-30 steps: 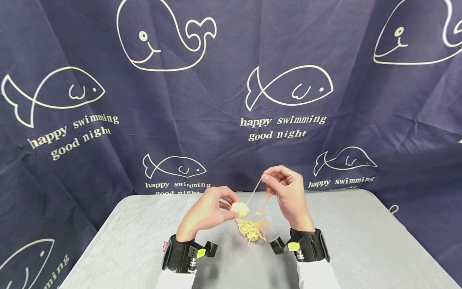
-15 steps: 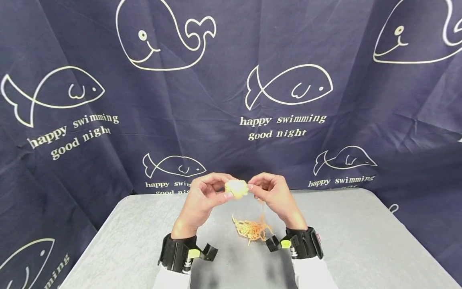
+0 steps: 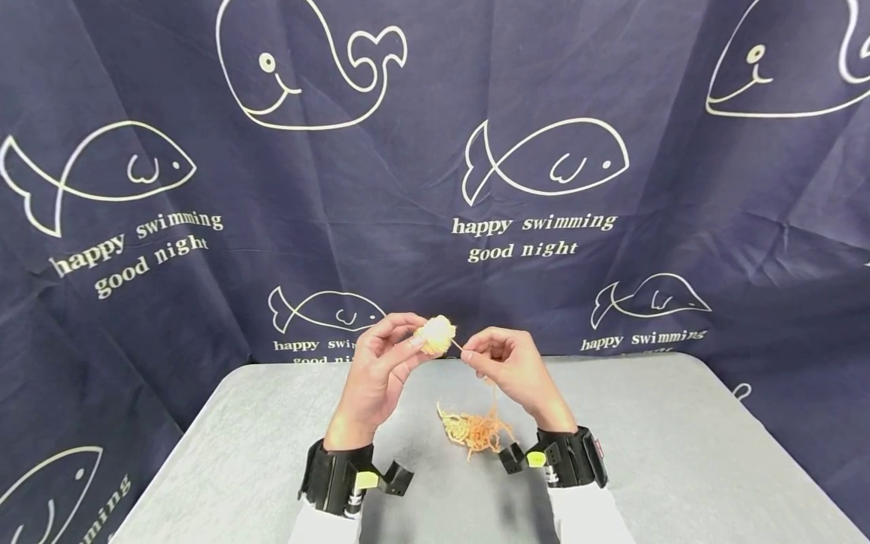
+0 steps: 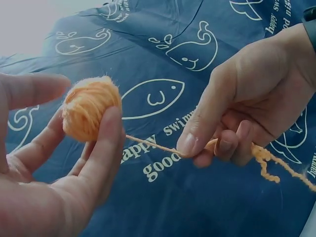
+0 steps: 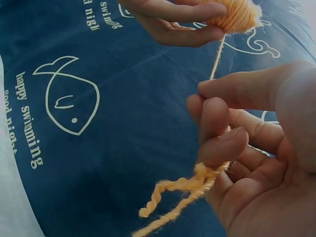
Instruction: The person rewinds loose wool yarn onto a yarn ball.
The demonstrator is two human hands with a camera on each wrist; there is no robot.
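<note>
Both hands are up above the grey tabletop. The left hand holds a small ball of orange yarn at its fingertips, thumb on one side and fingers curled round the other; the left wrist view shows the ball wedged between the thumb and the forefinger. A short, taut strand runs from the ball across to the right hand, and the two hands sit close together with only that bit of strand between them. The right hand pinches the strand between thumb and forefinger, the other fingers curled in over it, as the right wrist view shows plainly. Below that pinch the yarn turns kinked and crinkled, dropping out of the palm and hanging down to a loose tangle of yarn that lies on the tabletop, just in front of the right wrist. Each wrist wears a black strap with a camera mount. Behind the tabletop hangs a navy curtain printed with white whales, fish and lettering.
</note>
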